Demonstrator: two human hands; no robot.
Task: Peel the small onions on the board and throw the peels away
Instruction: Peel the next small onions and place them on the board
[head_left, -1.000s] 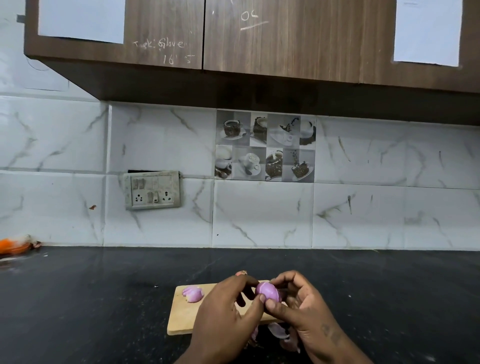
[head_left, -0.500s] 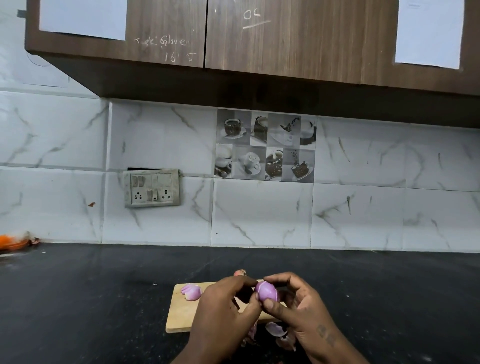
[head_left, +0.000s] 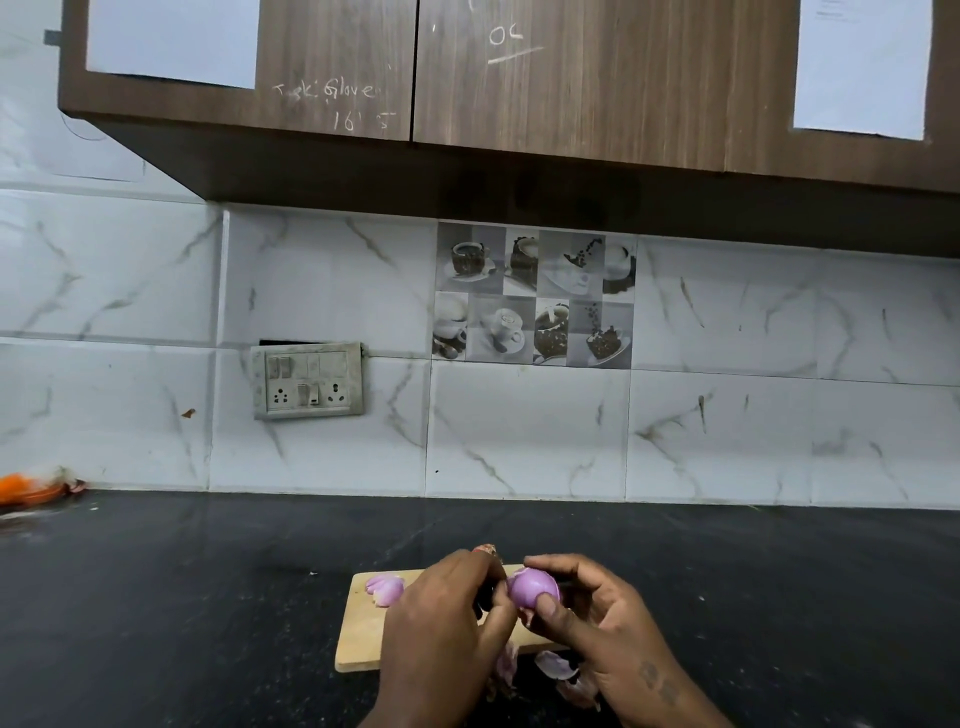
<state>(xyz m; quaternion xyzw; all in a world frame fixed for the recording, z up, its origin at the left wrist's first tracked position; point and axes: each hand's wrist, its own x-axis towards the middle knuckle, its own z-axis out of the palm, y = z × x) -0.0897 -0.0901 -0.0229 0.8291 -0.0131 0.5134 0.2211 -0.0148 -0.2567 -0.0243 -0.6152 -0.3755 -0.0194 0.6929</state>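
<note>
Above the board (head_left: 363, 636), R hand (head_left: 597, 621) pinches a small purple onion (head_left: 532, 586) between thumb & fingertips, off the wood; L hand (head_left: 447, 621) sits just left of it, fingers curled & pinching its left side, prob. best placed to pull skin leftward.

The left hand (head_left: 441, 623) and the right hand (head_left: 597, 629) are bare, and both wrists are uncovered down to the bottom edge of the view. The back of the right hand has two small dark marks (head_left: 658, 682) near the wrist, too blurred to make out.
</note>
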